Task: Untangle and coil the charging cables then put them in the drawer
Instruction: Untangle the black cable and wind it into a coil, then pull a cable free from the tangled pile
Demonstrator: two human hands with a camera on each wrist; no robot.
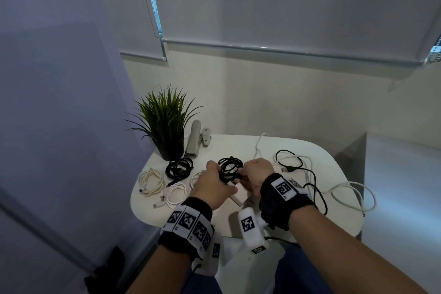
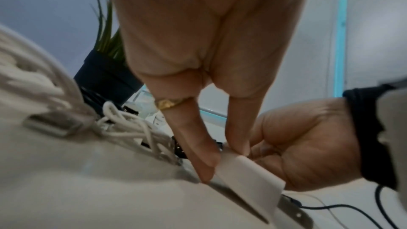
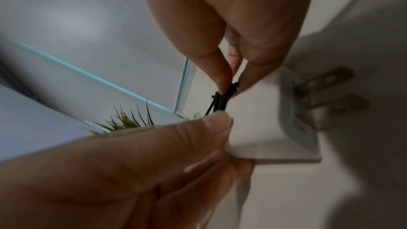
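Over the middle of the small white table [image 1: 317, 150], my two hands hold a coiled black cable [image 1: 230, 166] attached to a white charger adapter [image 1: 239, 194]. My left hand [image 1: 216, 180] grips the adapter [image 2: 249, 175], its fingers [image 2: 198, 145] pressing down on one end and its thumb [image 3: 216, 124] on a corner. My right hand [image 1: 255, 174] pinches the bundled black strands [image 3: 221, 99] between its fingertips [image 3: 223, 79]. The adapter's metal prongs [image 3: 326, 91] point away from the cable. No drawer is in view.
A coiled black cable [image 1: 179, 167] and two coiled white cables [image 1: 151, 181] [image 1: 177, 194] lie at the left. Loose black [image 1: 312, 184] and white [image 1: 353, 194] cables sprawl on the right. A potted plant [image 1: 167, 124] and a stapler [image 1: 193, 139] stand at the back left.
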